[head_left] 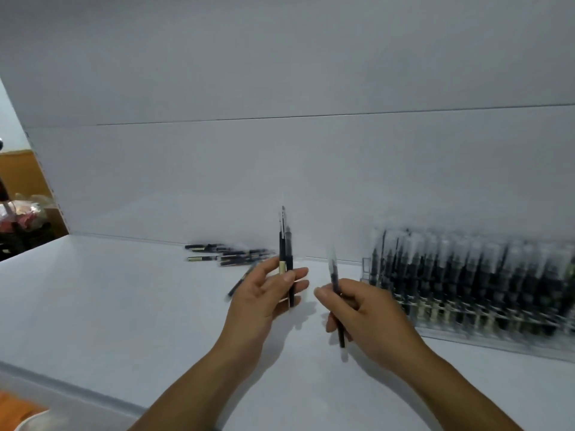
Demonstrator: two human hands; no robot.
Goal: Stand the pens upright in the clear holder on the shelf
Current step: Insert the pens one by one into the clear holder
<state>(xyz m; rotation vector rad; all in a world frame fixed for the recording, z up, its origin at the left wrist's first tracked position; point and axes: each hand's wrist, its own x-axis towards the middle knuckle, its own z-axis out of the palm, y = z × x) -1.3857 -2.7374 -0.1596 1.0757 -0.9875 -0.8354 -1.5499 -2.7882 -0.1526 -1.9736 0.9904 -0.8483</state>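
- shelf (130, 306): white, smooth, matt
- holder (497, 334), right: clear glossy plastic
- pens (231, 253), far: dark plastic, pale bands
- back panel (280, 169): white, matt

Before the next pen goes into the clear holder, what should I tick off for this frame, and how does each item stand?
1. Right hand grips one pen: ok.
2. That pen is close to upright for insertion: ok, slightly tilted.
3. Left hand holds the spare pens firmly: ok.
4. Clear holder is in view, to the right of both hands: ok.
5. A free slot in the holder: cannot tell, the rows are blurred and look full.
6. All pens stood up: not ok, loose pens lie on the shelf.
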